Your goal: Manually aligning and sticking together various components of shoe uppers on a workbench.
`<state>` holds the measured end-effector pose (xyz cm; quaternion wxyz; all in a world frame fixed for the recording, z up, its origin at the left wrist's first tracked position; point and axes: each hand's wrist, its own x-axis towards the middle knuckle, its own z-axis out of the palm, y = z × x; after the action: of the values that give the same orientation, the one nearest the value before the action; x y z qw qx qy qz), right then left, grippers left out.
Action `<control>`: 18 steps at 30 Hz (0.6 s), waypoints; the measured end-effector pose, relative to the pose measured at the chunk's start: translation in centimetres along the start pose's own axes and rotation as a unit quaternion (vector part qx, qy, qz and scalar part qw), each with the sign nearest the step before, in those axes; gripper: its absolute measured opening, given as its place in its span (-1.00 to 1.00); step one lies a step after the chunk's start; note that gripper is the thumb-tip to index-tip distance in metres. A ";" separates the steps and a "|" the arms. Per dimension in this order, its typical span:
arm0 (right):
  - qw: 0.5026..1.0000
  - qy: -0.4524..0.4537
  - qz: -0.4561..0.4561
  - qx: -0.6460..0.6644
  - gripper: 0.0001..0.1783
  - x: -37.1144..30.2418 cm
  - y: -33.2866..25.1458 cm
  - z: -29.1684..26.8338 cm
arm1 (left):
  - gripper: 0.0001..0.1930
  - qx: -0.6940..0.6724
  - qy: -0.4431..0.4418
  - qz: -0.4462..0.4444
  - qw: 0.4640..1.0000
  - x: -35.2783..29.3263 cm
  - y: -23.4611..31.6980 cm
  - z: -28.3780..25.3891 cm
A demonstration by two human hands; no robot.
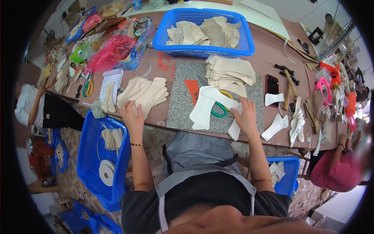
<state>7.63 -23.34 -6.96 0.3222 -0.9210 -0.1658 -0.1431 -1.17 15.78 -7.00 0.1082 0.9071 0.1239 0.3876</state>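
My left hand (133, 119) has its fingers apart at the near edge of a fanned pile of cream cut pieces (146, 93). The thumb and fingers of my right hand (246, 119) close on the end of a white cut piece (224, 97). That piece lies with more white pieces (202, 113) on a grey speckled board (181, 97). Scissors with green and yellow handles (219, 110) lie partly under them. Behind is a thick stack of cream pieces (228, 72). An orange-red triangular piece (191, 89) lies beside the scissors.
A blue basket of cut pieces (249, 50) stands at the back. To the right lie a phone (271, 87), a hammer (288, 93) and loose white pieces. Left are a notebook (111, 82), other scissors (89, 85) and plastic bags. Blue baskets stand below the table; people sit or stand at both sides.
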 end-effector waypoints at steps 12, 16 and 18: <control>0.983 -0.016 -0.016 0.184 -0.63 0.9 -0.9 -0.1 | -0.76 -0.405 -0.245 0.052 0.879 -2.6 15.2 3.4; 0.901 -0.093 0.139 0.400 -0.70 0.6 -2.7 -1.5 | -0.72 -0.422 -0.238 0.111 0.868 -1.9 17.3 3.2; 0.837 -0.106 0.184 0.505 -0.71 0.3 -3.7 -1.6 | -0.70 -0.427 -0.221 0.094 0.872 -1.4 18.2 2.1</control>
<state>6.14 -21.57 -3.60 0.7432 -0.6537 -0.0758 0.1210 2.02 -2.05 -4.01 0.4727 0.8417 -0.1667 0.2008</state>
